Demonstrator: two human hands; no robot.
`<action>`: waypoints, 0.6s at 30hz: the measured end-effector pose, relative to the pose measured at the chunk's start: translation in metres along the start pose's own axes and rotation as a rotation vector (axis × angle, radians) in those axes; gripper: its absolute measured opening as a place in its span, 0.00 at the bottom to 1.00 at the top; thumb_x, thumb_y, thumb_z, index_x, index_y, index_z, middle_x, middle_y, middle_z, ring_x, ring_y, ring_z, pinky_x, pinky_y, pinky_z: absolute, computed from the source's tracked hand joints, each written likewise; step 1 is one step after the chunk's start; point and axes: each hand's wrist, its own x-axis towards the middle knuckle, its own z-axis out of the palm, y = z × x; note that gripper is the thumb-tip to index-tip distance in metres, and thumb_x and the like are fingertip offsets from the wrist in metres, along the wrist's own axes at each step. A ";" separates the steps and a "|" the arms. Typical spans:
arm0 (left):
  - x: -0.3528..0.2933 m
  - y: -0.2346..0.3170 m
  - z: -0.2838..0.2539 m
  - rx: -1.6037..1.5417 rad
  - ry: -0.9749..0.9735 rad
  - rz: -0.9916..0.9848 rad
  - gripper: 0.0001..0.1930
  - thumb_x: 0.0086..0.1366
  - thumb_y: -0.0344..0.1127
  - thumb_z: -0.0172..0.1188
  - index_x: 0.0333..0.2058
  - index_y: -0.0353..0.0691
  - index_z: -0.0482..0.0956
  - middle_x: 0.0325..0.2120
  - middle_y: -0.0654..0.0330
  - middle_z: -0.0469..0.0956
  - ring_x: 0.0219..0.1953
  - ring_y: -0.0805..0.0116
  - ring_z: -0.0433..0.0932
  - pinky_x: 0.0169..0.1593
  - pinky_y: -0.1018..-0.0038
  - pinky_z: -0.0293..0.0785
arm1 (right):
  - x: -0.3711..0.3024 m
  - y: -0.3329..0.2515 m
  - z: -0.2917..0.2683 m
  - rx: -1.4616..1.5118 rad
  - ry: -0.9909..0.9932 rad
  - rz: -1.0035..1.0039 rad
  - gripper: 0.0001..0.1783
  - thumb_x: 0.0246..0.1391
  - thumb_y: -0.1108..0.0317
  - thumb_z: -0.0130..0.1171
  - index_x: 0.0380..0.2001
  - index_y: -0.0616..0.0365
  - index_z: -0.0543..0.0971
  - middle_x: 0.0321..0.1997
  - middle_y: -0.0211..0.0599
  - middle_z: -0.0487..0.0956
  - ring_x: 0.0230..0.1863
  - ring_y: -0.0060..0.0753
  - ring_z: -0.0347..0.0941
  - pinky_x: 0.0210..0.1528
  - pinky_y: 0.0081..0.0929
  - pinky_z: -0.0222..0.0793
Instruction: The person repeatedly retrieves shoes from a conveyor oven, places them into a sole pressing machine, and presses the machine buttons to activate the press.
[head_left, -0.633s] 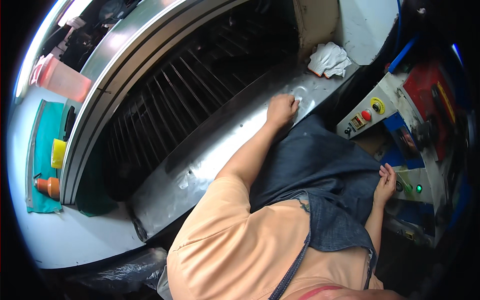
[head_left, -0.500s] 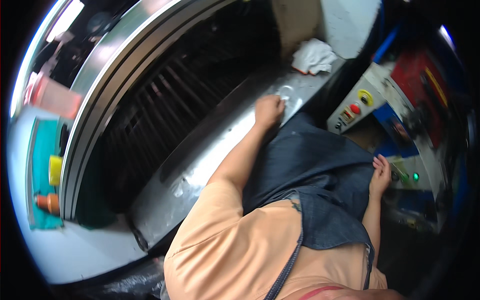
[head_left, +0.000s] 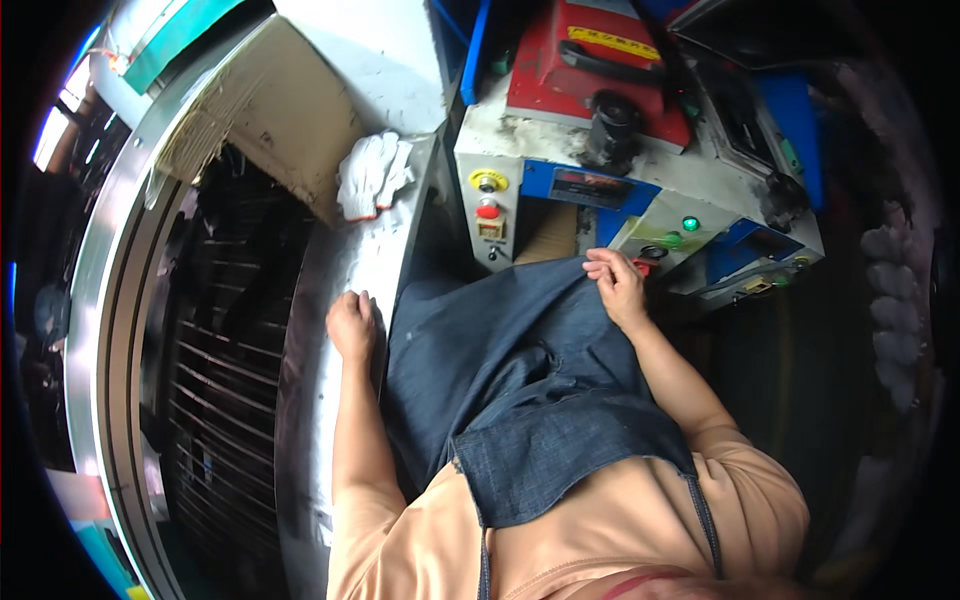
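Observation:
My left hand [head_left: 352, 325] rests on a narrow metal ledge [head_left: 345, 265], its fingers curled in with nothing showing in them. White work gloves [head_left: 372, 177] with orange-red cuffs lie bunched farther along that ledge. My right hand [head_left: 617, 290] is by the right edge of my dark denim apron [head_left: 500, 335], fingers loosely bent, slightly apart and empty. Just beyond it stands a grey, blue and red machine [head_left: 590, 130], with a lit green button [head_left: 691, 223] and a red button [head_left: 487, 210] on a yellow ring-topped panel.
Left of the ledge is a dark bed of metal slats [head_left: 225, 400], bordered by a curved metal rail [head_left: 100, 330]. A worn cardboard sheet [head_left: 290, 125] stands at its far end, beside a white panel [head_left: 390, 60]. A black handle [head_left: 612, 130] juts from the machine.
My view has swung right, so the machine is now ahead and the slatted bed lies to my left. My left hand remains on the ledge; my right hand is by the apron edge.

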 end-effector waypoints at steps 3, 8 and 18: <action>-0.002 -0.004 -0.002 0.018 -0.022 -0.017 0.14 0.64 0.40 0.57 0.24 0.35 0.73 0.25 0.49 0.75 0.33 0.47 0.75 0.39 0.55 0.69 | 0.000 -0.002 0.001 -0.017 -0.017 -0.011 0.21 0.49 0.91 0.44 0.45 0.67 0.75 0.44 0.44 0.80 0.41 0.34 0.82 0.40 0.26 0.81; -0.002 -0.005 -0.002 0.017 -0.038 -0.041 0.14 0.64 0.40 0.57 0.25 0.36 0.73 0.26 0.49 0.76 0.34 0.48 0.75 0.40 0.56 0.69 | -0.001 -0.007 0.000 0.004 -0.047 0.051 0.16 0.56 0.86 0.46 0.47 0.67 0.75 0.46 0.44 0.80 0.43 0.32 0.82 0.43 0.25 0.79; 0.000 -0.001 -0.005 0.028 -0.073 -0.069 0.14 0.65 0.41 0.57 0.26 0.35 0.74 0.29 0.49 0.77 0.36 0.48 0.76 0.44 0.57 0.70 | 0.003 -0.005 0.000 -0.026 -0.030 0.001 0.18 0.53 0.88 0.46 0.45 0.65 0.75 0.43 0.43 0.80 0.41 0.35 0.83 0.41 0.26 0.81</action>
